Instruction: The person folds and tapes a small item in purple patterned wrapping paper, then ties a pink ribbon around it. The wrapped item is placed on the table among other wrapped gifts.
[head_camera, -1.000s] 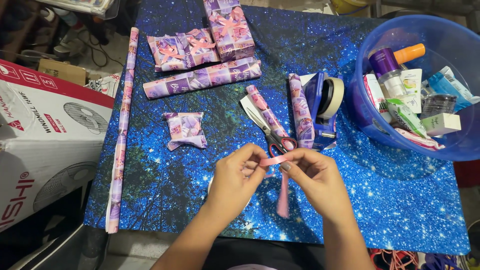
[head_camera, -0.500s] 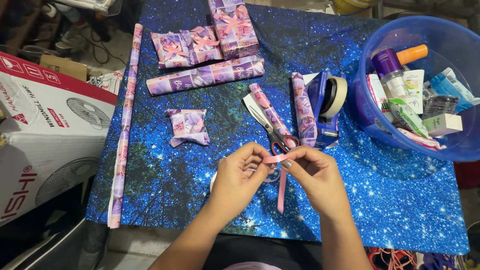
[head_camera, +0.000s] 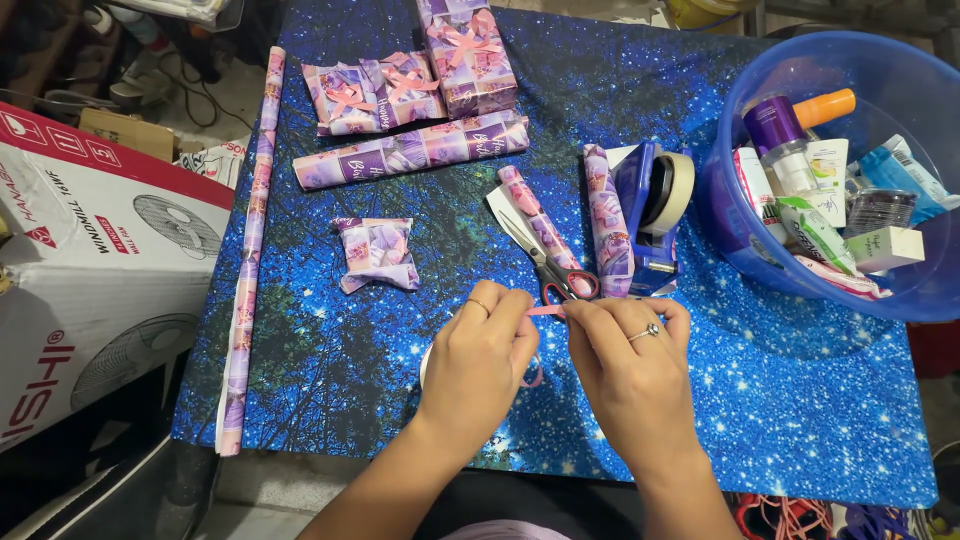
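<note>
Landmark: the red-handled steel scissors (head_camera: 553, 267). Just right of them stands the blue plastic tape dispenser (head_camera: 655, 215); far right, the blue plastic basin (head_camera: 740, 240); left, the small purple paper-wrapped parcel (head_camera: 378, 255); directly before them, 2 hands.

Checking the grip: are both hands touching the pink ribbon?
Touching. The head view shows the pink ribbon pinched between the left hand and right hand.

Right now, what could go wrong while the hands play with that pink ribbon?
1. The pink ribbon is thin and pinched only by fingertips of the left hand and right hand, so it might slip from their grip.
2. The scissors lie just beyond the knuckles; a hand moving forward could bump them.
3. The tape dispenser sits close by, so a loose ribbon end might catch on it.
</note>
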